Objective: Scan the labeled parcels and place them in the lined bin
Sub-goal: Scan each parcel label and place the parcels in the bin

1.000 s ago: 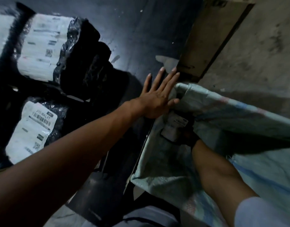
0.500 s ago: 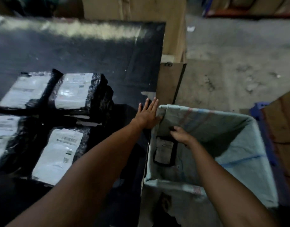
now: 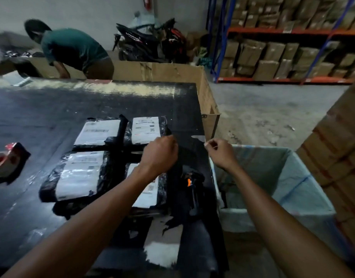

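Seen from my head camera: four parcels [image 3: 80, 175] lie in two rows of two on a black table [image 3: 52, 109], labels up, probably so each can be scanned without turning it. They are soft packets in crinkled, glossy black plastic, each bearing a flat white paper label.

My left hand [image 3: 159, 155] hovers over the near right parcel, back towards me. Its fingers curl under, so I cannot tell whether they hold anything. My right hand [image 3: 220, 152] hangs between table and bin, thumb meeting curled fingertips, apparently empty.

A dark scanner [image 3: 189, 182] with an orange part rests at the table's right edge, within reach. The bin [image 3: 283, 177], just right of the table, is lined with pale woven sacking.
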The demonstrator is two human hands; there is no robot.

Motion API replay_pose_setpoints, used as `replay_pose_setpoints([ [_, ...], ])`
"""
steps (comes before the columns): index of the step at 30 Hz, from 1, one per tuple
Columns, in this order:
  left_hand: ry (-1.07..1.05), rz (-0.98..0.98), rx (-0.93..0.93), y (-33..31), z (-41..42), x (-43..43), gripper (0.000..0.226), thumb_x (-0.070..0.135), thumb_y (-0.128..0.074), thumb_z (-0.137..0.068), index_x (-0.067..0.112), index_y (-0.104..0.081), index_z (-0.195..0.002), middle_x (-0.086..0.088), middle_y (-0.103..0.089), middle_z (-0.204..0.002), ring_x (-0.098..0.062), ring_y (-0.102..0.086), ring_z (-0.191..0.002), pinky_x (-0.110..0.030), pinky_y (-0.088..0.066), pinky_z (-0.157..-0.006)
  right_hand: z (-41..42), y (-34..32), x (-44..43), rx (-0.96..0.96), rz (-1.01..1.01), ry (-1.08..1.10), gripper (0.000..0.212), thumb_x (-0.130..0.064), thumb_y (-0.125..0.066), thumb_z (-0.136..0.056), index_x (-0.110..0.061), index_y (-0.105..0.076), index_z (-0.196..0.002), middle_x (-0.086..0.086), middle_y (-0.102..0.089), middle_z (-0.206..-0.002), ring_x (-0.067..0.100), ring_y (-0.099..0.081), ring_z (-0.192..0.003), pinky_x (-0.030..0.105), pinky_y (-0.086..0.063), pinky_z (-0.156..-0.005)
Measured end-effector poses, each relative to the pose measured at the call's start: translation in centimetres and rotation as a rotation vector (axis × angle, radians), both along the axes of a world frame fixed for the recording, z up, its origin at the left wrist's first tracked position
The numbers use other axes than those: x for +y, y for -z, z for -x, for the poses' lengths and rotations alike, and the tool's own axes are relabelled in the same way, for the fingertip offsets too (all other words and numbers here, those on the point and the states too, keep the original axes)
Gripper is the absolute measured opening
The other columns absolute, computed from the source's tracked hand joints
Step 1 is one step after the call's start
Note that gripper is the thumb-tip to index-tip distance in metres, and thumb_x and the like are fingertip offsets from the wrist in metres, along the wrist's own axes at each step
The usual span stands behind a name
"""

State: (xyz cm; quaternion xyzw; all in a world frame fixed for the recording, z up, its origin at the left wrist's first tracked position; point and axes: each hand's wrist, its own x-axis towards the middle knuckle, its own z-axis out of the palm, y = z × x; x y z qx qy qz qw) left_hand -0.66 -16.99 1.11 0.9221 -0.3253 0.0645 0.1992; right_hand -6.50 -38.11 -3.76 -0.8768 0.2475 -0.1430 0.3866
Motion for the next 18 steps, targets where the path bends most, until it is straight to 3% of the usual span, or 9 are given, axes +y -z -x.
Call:
replay_pose_setpoints([
  [3,-0.080,0.004,0.047,1.6,0.3,5.0,0.017,0.016,-0.042,-0.094,0.011,-0.058,-0.098,-0.017,-0.068,-0.102,-0.043,-0.064,-0.093,-0.042,-0.048,-0.068,0.3,-0.7,5.4,0.068,0.019,-0.086,0.031,-0.040,-0.058,-0.098,-0.012,-0.070,-0.092,0.007,-0.071,-0.087,0.030,-0.069,-0.093,0.033,-0.048,-0.077],
  [5,-0.152,0.006,0.103,3.4,0.6,7.8,0.029,0.009,-0.044,-0.092,0.007,-0.058,-0.117,-0.018,-0.063,-0.117,-0.042,-0.062,-0.103,-0.044,-0.047,-0.078,0.5,-0.5,8.7,0.218,0.183,-0.139,0.048,-0.055,-0.047,-0.099,-0.014,-0.072,-0.103,0.012,-0.073,-0.105,0.034,-0.064,-0.110,0.041,-0.048,-0.094],
  [7,-0.216,0.006,0.126,5.2,1.1,9.9,0.035,0.005,-0.046,-0.091,0.001,-0.054,-0.125,-0.020,-0.058,-0.127,-0.041,-0.059,-0.109,-0.044,-0.046,-0.086,0.7,0.3,11.8,0.386,0.355,-0.159,0.072,-0.067,-0.031,-0.098,-0.010,-0.069,-0.120,0.015,-0.061,-0.132,0.036,-0.046,-0.130,0.050,-0.033,-0.111],
  [9,-0.206,-0.014,0.087,7.0,1.7,10.7,0.046,0.001,-0.047,-0.088,-0.004,-0.049,-0.133,-0.025,-0.052,-0.139,-0.042,-0.055,-0.121,-0.043,-0.044,-0.098,0.9,1.2,14.4,0.503,0.381,-0.185,0.089,-0.075,-0.021,-0.094,-0.006,-0.064,-0.130,0.017,-0.045,-0.149,0.039,-0.029,-0.141,0.055,-0.019,-0.116],
  [11,-0.171,-0.019,0.133,8.6,2.6,10.6,0.060,-0.001,-0.044,-0.089,-0.010,-0.033,-0.147,-0.032,-0.033,-0.154,-0.042,-0.035,-0.143,-0.042,-0.031,-0.116,0.8,1.9,17.0,0.560,0.295,-0.177,0.098,-0.081,-0.019,-0.090,-0.004,-0.060,-0.134,0.018,-0.040,-0.154,0.039,-0.022,-0.146,0.056,-0.013,-0.118],
  [13,-0.160,0.007,0.206,10.0,3.4,10.1,0.064,-0.001,-0.039,-0.093,-0.009,-0.017,-0.153,-0.031,-0.012,-0.162,-0.040,-0.012,-0.153,-0.040,-0.015,-0.125,0.7,2.2,18.8,0.478,0.197,-0.069,0.093,-0.081,-0.030,-0.088,-0.004,-0.062,-0.129,0.017,-0.049,-0.147,0.038,-0.029,-0.142,0.054,-0.019,-0.117],
  [14,-0.170,0.070,0.201,10.5,3.7,10.1,0.062,0.000,-0.036,-0.096,-0.008,-0.017,-0.154,-0.029,-0.010,-0.163,-0.037,-0.008,-0.154,-0.039,-0.013,-0.126,0.7,2.2,19.5,0.399,0.151,-0.010,0.087,-0.079,-0.038,-0.088,-0.005,-0.063,-0.126,0.016,-0.054,-0.142,0.038,-0.035,-0.139,0.052,-0.025,-0.115],
  [18,-0.164,0.378,0.227,10.8,3.8,11.1,0.054,0.010,-0.035,-0.105,0.001,-0.023,-0.156,-0.017,-0.020,-0.165,-0.025,-0.016,-0.154,-0.034,-0.016,-0.125,1.4,1.4,20.6,0.052,-0.212,0.008,0.070,-0.057,-0.069,-0.085,-0.007,-0.050,-0.131,0.012,-0.064,-0.128,0.032,-0.059,-0.121,0.037,-0.048,-0.096],
])
